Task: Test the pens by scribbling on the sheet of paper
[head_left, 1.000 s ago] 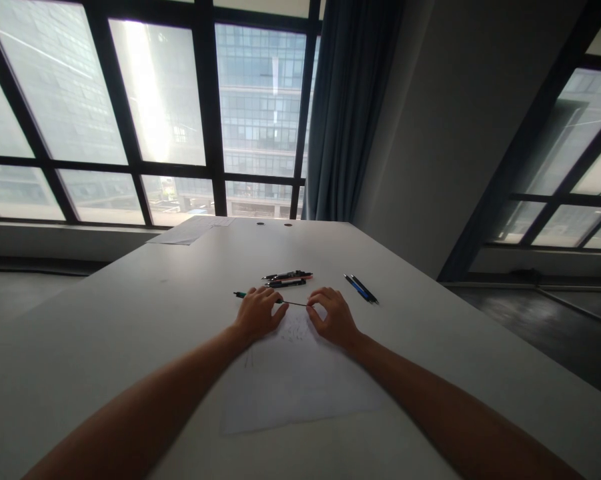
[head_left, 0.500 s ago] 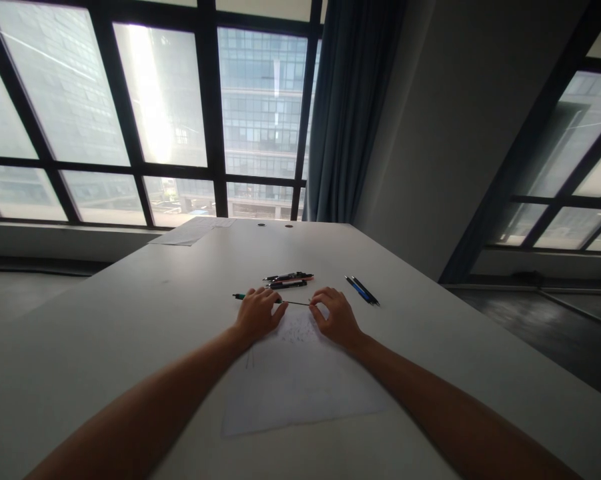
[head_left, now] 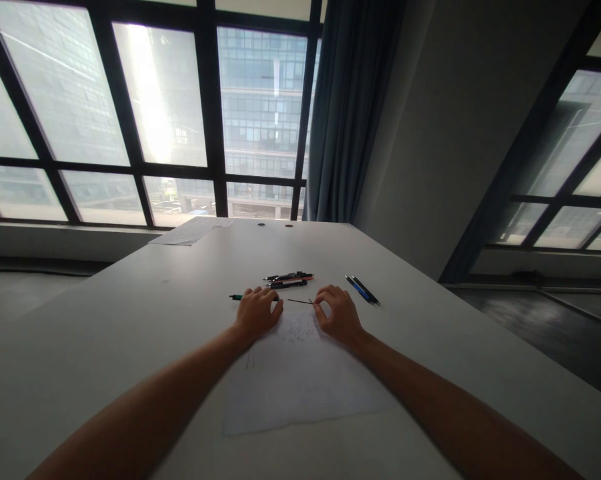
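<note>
My left hand (head_left: 255, 313) is closed around a dark pen barrel (head_left: 235, 297) whose teal-marked end sticks out to the left. My right hand (head_left: 338, 315) pinches a thin dark pen refill (head_left: 298, 301) between thumb and forefinger. The refill points left, its free end a short gap from my left fingers. Under and in front of both hands lies a sheet of white paper (head_left: 305, 393) with small scribbles near its far edge. Details at the right fingertips are too small to make out.
Beyond my hands lie several black pens (head_left: 288, 280) in a cluster. Blue and black pens (head_left: 363, 291) lie to the right. Loose papers (head_left: 193, 231) rest at the far left of the white table (head_left: 155, 293). A window and a blue curtain (head_left: 353, 120) stand behind.
The refill, which spanned both hands, now has its left end clear of the left hand. My hands have moved slightly apart, the pen barrel shifting a little left.
</note>
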